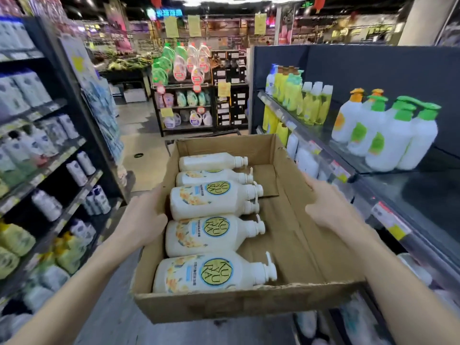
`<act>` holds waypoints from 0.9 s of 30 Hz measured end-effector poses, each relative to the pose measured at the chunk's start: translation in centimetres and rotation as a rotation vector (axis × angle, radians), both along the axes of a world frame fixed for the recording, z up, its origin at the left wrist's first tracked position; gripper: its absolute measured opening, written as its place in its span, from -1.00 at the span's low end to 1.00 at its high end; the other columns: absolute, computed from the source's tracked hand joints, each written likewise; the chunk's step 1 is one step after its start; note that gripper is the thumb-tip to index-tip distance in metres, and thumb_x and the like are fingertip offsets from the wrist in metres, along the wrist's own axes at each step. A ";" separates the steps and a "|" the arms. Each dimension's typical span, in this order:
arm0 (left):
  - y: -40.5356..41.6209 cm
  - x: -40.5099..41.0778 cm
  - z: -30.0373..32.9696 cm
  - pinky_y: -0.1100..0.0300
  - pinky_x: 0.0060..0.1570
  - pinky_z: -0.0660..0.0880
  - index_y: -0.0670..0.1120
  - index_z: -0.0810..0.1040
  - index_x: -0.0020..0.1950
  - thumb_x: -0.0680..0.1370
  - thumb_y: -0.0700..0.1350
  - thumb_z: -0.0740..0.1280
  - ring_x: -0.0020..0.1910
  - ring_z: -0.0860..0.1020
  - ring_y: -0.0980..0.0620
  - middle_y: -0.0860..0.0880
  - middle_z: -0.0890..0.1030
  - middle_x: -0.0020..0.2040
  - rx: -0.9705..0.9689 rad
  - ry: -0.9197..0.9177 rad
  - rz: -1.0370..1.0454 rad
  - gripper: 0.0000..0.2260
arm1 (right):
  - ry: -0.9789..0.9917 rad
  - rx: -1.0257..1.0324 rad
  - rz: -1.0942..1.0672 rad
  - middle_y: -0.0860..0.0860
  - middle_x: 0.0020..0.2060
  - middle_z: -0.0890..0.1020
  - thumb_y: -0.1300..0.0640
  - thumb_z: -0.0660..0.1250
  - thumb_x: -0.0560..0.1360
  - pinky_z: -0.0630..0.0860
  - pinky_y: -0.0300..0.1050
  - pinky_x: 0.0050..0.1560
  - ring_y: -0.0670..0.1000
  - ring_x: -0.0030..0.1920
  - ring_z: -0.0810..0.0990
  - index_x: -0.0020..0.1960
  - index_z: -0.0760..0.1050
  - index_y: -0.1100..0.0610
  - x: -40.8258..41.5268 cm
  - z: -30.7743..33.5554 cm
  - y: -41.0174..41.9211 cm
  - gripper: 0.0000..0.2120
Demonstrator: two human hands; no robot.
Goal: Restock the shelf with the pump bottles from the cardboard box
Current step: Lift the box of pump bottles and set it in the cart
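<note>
Cardboard is all that carries the load: the left hand (142, 217) presses flat against the left wall of the cardboard box (251, 305), its fingers (159, 192) curled over the rim and clasping it. Just right of those fingers, five pump bottles (199, 230) lie on their sides in a row, pumps pointing right, all crowded along that wall. Further right the box floor is bare up to the right hand (328, 207), whose fingers (308, 183) grip the opposite wall from outside. Beyond that hand stands the shelf (388, 168), with green-capped bottles (388, 135) at its back and free room in front.

The risk, as I judge it, comes from the lopsided weight: the box could dip on the left, or the soft, torn rim could buckle. A tilt to the right would send the bottles sliding across the bare floor, and freeing either hand to lift one leaves the box badly supported
</note>
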State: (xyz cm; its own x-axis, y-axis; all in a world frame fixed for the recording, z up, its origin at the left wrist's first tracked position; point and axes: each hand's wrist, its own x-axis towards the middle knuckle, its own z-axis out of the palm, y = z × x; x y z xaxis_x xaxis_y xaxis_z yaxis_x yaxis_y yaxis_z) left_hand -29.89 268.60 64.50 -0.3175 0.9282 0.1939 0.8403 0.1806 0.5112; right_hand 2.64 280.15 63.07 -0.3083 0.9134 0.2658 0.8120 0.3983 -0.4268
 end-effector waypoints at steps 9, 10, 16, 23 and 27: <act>25.1 -6.0 -6.4 0.03 -0.04 0.51 -0.05 0.43 0.31 0.43 -0.31 0.22 0.08 0.59 -0.18 -0.10 0.66 0.09 -0.007 -0.033 -0.024 -0.55 | 0.001 -0.032 0.051 0.12 -0.18 0.58 0.33 0.22 0.35 0.30 -0.06 -0.44 0.17 -0.28 0.49 0.58 0.11 -0.14 -5.5 -7.1 27.9 -0.13; 27.4 -6.5 -7.1 0.04 -0.06 0.50 -0.06 0.45 0.28 0.44 -0.31 0.23 0.06 0.59 -0.18 -0.10 0.66 0.07 -0.002 -0.061 -0.013 -0.57 | 0.005 -0.043 0.060 0.11 -0.18 0.58 0.34 0.24 0.35 0.33 -0.07 -0.44 0.16 -0.29 0.48 0.58 0.11 -0.14 -6.2 -7.7 30.4 -0.12; 38.1 -8.8 -14.0 0.50 -0.32 0.36 0.06 0.34 0.37 0.48 -0.22 0.24 -0.22 0.55 0.32 0.18 0.63 -0.05 -0.004 -0.227 0.053 -0.53 | -0.021 -0.137 0.070 0.21 -0.18 0.62 0.31 0.27 0.33 0.52 -0.06 -0.39 0.12 -0.43 0.51 0.56 -0.11 -0.32 -10.7 -13.6 42.1 0.01; 45.0 -12.3 -27.3 0.08 -0.41 0.54 0.24 -0.06 0.54 0.47 -0.22 0.30 -0.46 0.57 0.06 0.00 0.63 -0.37 -0.202 -0.294 0.236 -0.20 | 0.107 -0.326 0.146 -0.16 -0.54 0.50 0.19 0.22 0.42 0.32 -0.37 -0.51 -0.25 -0.41 0.55 0.44 -0.04 -0.43 -16.6 -22.0 49.7 -0.19; 47.2 -13.0 -33.2 0.16 -0.51 0.42 0.18 -0.12 0.55 0.44 -0.20 0.31 -0.50 0.49 0.10 0.02 0.57 -0.42 -0.364 -0.243 0.362 -0.15 | 0.023 -0.438 0.109 -0.21 -0.55 0.43 0.14 0.22 0.40 0.28 -0.33 -0.41 -0.13 -0.50 0.44 0.50 -0.06 -0.37 -18.8 -27.5 52.6 -0.17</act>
